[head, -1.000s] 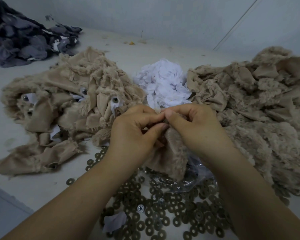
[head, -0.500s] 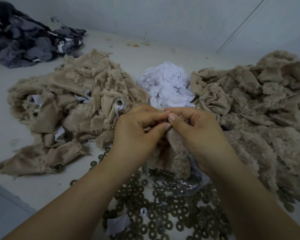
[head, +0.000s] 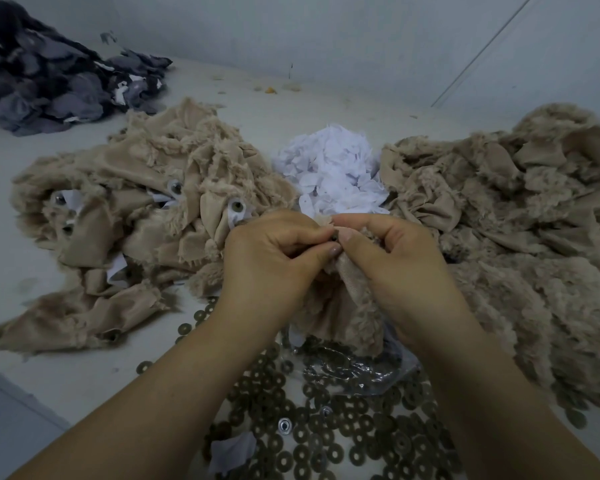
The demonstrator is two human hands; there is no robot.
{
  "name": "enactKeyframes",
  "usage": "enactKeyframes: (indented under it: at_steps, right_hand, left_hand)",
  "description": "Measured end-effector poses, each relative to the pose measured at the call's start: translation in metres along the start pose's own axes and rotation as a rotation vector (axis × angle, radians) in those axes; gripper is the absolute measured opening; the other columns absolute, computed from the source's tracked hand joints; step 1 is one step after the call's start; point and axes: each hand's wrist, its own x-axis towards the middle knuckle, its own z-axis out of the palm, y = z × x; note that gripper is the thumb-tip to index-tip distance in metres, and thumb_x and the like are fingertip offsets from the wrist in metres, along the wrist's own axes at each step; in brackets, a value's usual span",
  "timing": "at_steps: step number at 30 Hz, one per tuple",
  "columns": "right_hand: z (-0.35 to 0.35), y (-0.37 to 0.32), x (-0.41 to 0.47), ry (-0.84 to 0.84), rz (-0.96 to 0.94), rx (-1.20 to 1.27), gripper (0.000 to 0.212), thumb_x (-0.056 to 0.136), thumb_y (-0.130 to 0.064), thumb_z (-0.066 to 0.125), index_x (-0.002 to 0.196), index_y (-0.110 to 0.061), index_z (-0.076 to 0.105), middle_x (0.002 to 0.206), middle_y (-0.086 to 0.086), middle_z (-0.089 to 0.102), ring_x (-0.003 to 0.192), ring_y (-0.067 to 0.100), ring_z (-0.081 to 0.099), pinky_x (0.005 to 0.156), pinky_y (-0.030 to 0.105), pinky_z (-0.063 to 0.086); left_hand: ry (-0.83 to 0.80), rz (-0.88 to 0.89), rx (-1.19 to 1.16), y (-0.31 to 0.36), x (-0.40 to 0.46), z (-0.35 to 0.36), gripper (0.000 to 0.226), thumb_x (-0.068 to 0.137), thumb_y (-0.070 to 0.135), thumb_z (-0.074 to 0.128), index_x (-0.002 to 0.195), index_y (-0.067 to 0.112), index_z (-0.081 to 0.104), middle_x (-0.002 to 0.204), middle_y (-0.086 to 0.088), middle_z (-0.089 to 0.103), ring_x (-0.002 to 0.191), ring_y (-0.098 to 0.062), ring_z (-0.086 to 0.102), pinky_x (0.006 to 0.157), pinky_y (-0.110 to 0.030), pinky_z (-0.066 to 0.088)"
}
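Tan plush piece (head: 347, 306) is held just above the table, over the loose washers (head: 326, 427). The left hand (head: 274, 258) and right hand (head: 395, 265) each pinch its top edge, fingertips meeting on a small dark stud (head: 334, 238). Risk, as judged: bunched fabric hides the hole, so the stud may slip from the pinch and be lost among the washers.

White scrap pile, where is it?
Head view, centre: white scrap pile sits between left fur heap and right fur heap, beyond left hand and right hand.

Tan plush piece (head: 347, 306), bronze washers (head: 329, 441)
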Motion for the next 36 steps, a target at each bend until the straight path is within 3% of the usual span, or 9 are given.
enactKeyframes:
  at_steps: [8, 13, 16, 21, 24, 28, 33, 36]
  right_hand:
    - [0.004, -0.003, -0.002, 0.047, 0.028, 0.109, 0.018, 0.095, -0.003, 0.061, 0.095, -0.012, 0.077, 0.094, 0.005, 0.077, 0.088, 0.010, 0.074, 0.070, 0.016, 0.057]
    - [0.006, -0.001, -0.004, 0.071, -0.005, 0.116, 0.022, 0.096, -0.003, 0.060, 0.091, -0.018, 0.076, 0.101, 0.004, 0.077, 0.096, 0.010, 0.073, 0.083, 0.025, 0.058]
    - [0.008, -0.001, -0.004, 0.068, 0.028, 0.196, 0.021, 0.097, -0.002, 0.059, 0.095, -0.014, 0.075, 0.101, 0.006, 0.077, 0.094, 0.011, 0.074, 0.079, 0.023, 0.059]
    - [0.010, 0.002, -0.006, 0.055, 0.072, 0.240, 0.021, 0.097, -0.003, 0.058, 0.096, -0.015, 0.075, 0.106, 0.009, 0.076, 0.096, 0.012, 0.074, 0.079, 0.024, 0.059]
    - [0.010, 0.004, -0.005, 0.055, 0.077, 0.242, 0.021, 0.098, -0.004, 0.058, 0.099, -0.016, 0.075, 0.108, 0.008, 0.076, 0.100, 0.014, 0.073, 0.087, 0.030, 0.059]
    - [0.007, 0.007, 0.001, 0.048, 0.099, 0.191, 0.022, 0.099, -0.007, 0.057, 0.112, -0.013, 0.072, 0.112, 0.005, 0.074, 0.104, 0.013, 0.071, 0.093, 0.035, 0.057]
    - [0.005, 0.009, 0.007, 0.046, 0.244, 0.367, 0.022, 0.101, -0.011, 0.054, 0.112, -0.013, 0.072, 0.105, 0.014, 0.076, 0.100, 0.026, 0.073, 0.093, 0.046, 0.056]
    - [0.001, 0.006, 0.010, 0.006, 0.341, 0.576, 0.024, 0.101, -0.009, 0.050, 0.115, -0.006, 0.070, 0.105, 0.021, 0.074, 0.101, 0.034, 0.072, 0.090, 0.049, 0.057]
  left_hand:
    - [-0.038, 0.090, 0.146, -0.002, 0.001, 0.001, 0.005, 0.078, 0.005, 0.080, 0.083, 0.003, 0.079, 0.078, -0.002, 0.072, 0.077, -0.009, 0.069, 0.074, -0.025, 0.056]
    - [-0.025, 0.120, 0.186, -0.002, 0.004, 0.003, 0.006, 0.076, 0.002, 0.080, 0.082, 0.003, 0.078, 0.078, -0.002, 0.072, 0.076, -0.007, 0.068, 0.074, -0.017, 0.054]
    - [-0.019, 0.134, 0.201, -0.002, 0.004, 0.005, 0.007, 0.075, 0.001, 0.080, 0.081, 0.004, 0.078, 0.077, -0.002, 0.072, 0.076, -0.007, 0.068, 0.073, -0.014, 0.053]
    - [-0.049, 0.072, 0.169, -0.004, 0.004, 0.005, 0.006, 0.075, -0.001, 0.080, 0.079, 0.004, 0.078, 0.075, -0.001, 0.070, 0.073, -0.007, 0.067, 0.072, -0.017, 0.053]
    - [-0.034, 0.066, 0.144, -0.005, 0.002, 0.006, 0.008, 0.077, -0.001, 0.079, 0.082, 0.004, 0.078, 0.076, 0.002, 0.070, 0.074, -0.006, 0.067, 0.073, -0.017, 0.053]
    - [-0.063, 0.014, 0.157, -0.006, 0.004, 0.005, 0.012, 0.078, 0.004, 0.079, 0.088, 0.011, 0.079, 0.079, 0.009, 0.070, 0.077, -0.002, 0.068, 0.075, -0.015, 0.052]
    - [0.006, -0.124, 0.049, -0.009, -0.001, -0.002, 0.023, 0.077, 0.015, 0.082, 0.098, 0.023, 0.075, 0.082, 0.007, 0.070, 0.074, -0.008, 0.067, 0.070, -0.030, 0.058]
    - [-0.056, -0.153, 0.110, -0.013, -0.004, -0.005, 0.027, 0.072, 0.027, 0.087, 0.090, 0.021, 0.068, 0.082, 0.003, 0.062, 0.070, -0.010, 0.060, 0.062, -0.026, 0.053]
